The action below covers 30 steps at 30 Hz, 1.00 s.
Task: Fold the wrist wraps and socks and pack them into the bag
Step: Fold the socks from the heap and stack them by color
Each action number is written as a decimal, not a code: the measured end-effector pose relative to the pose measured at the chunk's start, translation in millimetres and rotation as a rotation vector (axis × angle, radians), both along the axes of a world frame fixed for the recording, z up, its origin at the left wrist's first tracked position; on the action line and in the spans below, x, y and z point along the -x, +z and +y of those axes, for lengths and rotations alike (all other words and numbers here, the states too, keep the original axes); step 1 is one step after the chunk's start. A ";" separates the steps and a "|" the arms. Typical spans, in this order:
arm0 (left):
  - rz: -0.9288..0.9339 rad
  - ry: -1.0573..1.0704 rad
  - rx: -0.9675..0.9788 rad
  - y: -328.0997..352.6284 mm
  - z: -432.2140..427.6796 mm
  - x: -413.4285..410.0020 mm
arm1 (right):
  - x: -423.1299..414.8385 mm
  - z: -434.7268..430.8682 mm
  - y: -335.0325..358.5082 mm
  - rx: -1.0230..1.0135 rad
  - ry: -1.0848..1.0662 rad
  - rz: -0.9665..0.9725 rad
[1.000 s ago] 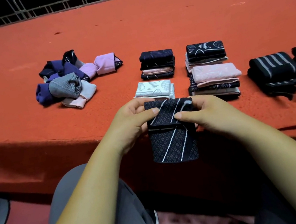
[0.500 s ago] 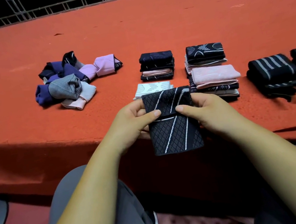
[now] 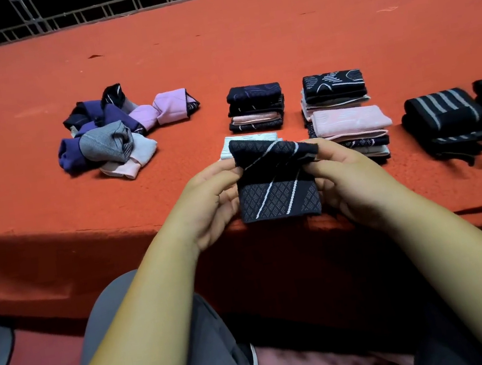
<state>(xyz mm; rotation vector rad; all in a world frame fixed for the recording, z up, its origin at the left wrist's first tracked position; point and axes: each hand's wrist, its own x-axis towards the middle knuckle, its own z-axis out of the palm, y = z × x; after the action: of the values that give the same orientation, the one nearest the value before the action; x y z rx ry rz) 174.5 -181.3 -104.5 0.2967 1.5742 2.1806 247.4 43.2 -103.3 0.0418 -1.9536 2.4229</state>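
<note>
Two hands, both mine, meet just above the near edge of the red-orange cloth-covered surface [image 3: 50,210]. My left hand [image 3: 214,199] pinches the left side of a dark navy knit sock with a diamond pattern and white diagonal stripes [image 3: 279,198]. My right hand [image 3: 348,178] pinches its right side. Thumb and fingertips on each side clamp the cloth where its upper part bends over. The sock hangs between the hands as a short rectangle, its lower hem level.

I judge this to be the folding step, with one sock partly folded. The next move calls for closing the fold squarely, then laying the sock flat on a stack without letting it spring open.

Just behind the sock lies a pale folded sock [image 3: 253,136], a likely place for it. To its right is a stack of folded socks topped in pink [image 3: 350,125]. Further right sit black rolled wrist wraps with grey stripes [image 3: 442,114]. Beyond are two more stacks of dark folded socks [image 3: 255,108]. Far left is a loose pile of purple, grey and pink socks [image 3: 113,132], apparently waiting. No bag is in view.
</note>
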 end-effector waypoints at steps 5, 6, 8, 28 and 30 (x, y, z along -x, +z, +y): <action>-0.089 -0.123 0.073 6.4 1.2 -9.4 | -12.6 -1.2 16.5 0.177 0.066 -0.023; -0.094 -0.132 0.066 6.5 1.2 -9.8 | -14.7 -0.9 18.8 0.206 0.067 -0.011; -0.107 -0.131 0.065 5.4 0.5 -7.6 | -11.0 1.7 16.4 0.186 0.067 -0.005; 0.216 -0.068 0.168 4.8 -5.0 -7.7 | -2.7 -11.0 1.7 -0.395 -0.235 0.049; 0.233 0.008 0.304 6.9 -5.3 -8.4 | -1.3 -16.0 1.9 -0.388 -0.286 0.060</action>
<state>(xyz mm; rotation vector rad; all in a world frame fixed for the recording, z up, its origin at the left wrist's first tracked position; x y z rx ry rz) 182.9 -186.6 -97.6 0.4607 2.0059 1.9290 248.7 27.3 -101.3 -0.1445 -2.1963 1.8268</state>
